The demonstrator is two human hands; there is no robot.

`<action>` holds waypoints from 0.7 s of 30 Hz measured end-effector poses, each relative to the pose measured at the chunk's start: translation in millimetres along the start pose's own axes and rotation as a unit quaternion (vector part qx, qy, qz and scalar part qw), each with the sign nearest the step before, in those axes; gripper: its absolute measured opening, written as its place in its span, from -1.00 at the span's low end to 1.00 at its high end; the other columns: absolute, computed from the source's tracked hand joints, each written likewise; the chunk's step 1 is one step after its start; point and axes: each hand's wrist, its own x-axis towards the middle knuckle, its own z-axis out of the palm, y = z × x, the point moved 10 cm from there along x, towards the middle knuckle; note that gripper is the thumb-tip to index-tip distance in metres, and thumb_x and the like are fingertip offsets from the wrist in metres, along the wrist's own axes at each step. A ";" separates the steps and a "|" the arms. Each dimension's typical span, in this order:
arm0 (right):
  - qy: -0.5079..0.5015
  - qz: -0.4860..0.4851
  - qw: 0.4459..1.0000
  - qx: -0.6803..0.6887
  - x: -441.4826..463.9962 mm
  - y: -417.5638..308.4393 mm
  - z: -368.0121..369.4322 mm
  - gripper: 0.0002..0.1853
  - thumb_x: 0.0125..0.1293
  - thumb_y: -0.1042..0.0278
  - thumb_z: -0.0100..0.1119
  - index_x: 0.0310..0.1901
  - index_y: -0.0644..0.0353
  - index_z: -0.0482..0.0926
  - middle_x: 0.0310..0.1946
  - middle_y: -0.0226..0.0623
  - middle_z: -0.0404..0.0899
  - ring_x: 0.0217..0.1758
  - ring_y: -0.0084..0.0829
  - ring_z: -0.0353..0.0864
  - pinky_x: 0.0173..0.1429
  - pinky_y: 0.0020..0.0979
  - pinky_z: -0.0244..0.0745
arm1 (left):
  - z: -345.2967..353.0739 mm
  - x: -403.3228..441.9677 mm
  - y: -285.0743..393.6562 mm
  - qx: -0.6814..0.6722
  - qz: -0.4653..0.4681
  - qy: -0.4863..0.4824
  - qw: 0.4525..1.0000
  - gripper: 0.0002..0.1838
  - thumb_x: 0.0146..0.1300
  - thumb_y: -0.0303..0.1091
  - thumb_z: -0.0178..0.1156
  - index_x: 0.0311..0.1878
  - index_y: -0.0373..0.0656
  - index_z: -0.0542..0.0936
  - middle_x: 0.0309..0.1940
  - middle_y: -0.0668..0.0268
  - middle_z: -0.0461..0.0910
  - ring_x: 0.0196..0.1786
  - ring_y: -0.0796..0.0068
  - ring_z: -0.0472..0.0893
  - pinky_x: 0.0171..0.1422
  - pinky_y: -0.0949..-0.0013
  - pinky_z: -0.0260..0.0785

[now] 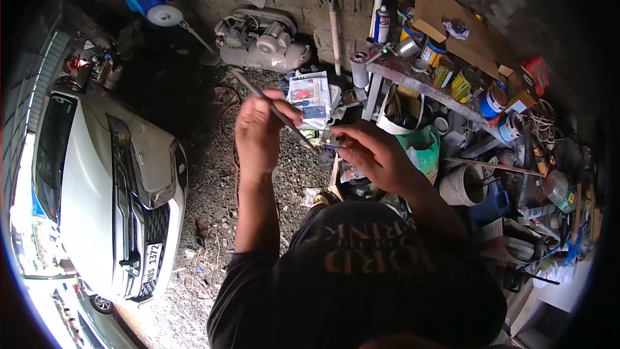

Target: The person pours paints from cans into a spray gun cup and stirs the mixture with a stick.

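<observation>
A long, thin grey rod [289, 123] slants down to the right through the fingers of my left hand [260, 130], which is closed around it. The rod's lower end stops a little short of my right hand [371, 154]. Between the thumb and fingers of that right hand is a small dark round piece [340, 139], pinched at its edge; what it is cannot be made out. Beyond the hands lies a stack of newspapers [310, 97].
A white car [87, 200] stands at the left. An air compressor [268, 45] and a shovel [334, 32] are by the back wall. A bench [423, 84] with paint cans, a white bucket [460, 185] and clutter fill the right. Gravel covers the ground.
</observation>
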 end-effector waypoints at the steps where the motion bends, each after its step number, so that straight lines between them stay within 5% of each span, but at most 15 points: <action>1: 0.013 0.024 1.000 0.010 1.5 0.4 -4.2 -0.65 0.40 0.37 0.35 0.14 0.25 0.55 -0.09 -0.21 0.65 -0.06 -0.40 0.75 -0.01 -0.40 0.63 | 2.1 -4.2 -10.0 0.052 -0.023 -0.023 0.998 -0.63 0.64 -0.14 -0.09 0.12 -0.26 0.53 -0.37 0.24 0.61 -0.26 0.33 0.65 -0.05 0.24 0.49; 4: 0.059 0.079 0.991 0.093 -4.0 21.5 -14.3 -0.70 0.38 0.34 0.37 0.05 0.25 0.56 -0.14 -0.24 0.68 -0.07 -0.41 0.78 -0.02 -0.43 0.65 | 10.8 -22.6 -30.1 0.162 -0.070 -0.084 0.981 -0.64 0.61 -0.19 0.02 0.14 -0.30 0.59 -0.40 0.34 0.56 -0.31 0.51 0.56 -0.13 0.42 0.40; 7: 0.034 0.026 0.999 -0.007 5.6 -8.9 -32.6 -0.75 0.37 0.39 0.36 0.00 0.24 0.56 -0.19 -0.24 0.69 -0.10 -0.39 0.80 -0.06 -0.41 0.69 | 6.6 -36.6 -46.7 0.212 -0.151 -0.091 0.961 -0.79 0.52 -0.40 0.17 0.06 -0.27 0.68 -0.28 0.33 0.65 -0.20 0.53 0.60 -0.13 0.46 0.38; 13: 0.003 -0.084 0.980 -0.179 15.5 -56.1 -49.1 -0.78 0.27 0.41 0.37 -0.08 0.19 0.61 -0.25 -0.34 0.66 -0.32 -0.35 0.74 -0.27 -0.35 0.63 | 26.8 -35.2 -13.3 0.347 -0.033 -0.131 0.928 -0.83 0.37 -0.53 0.22 -0.05 -0.37 0.69 -0.27 0.15 0.70 -0.22 0.37 0.67 -0.09 0.34 0.48; 21: -0.048 -0.144 0.939 -0.310 10.3 -74.5 -39.3 -0.87 0.29 0.34 0.31 -0.19 0.13 0.62 -0.32 -0.37 0.61 -0.34 -0.31 0.70 -0.25 -0.29 0.60 | 48.5 -41.3 10.6 0.472 0.049 -0.176 0.863 -0.85 0.26 -0.53 0.30 -0.11 -0.25 0.72 -0.33 0.18 0.72 -0.28 0.22 0.71 -0.18 0.23 0.56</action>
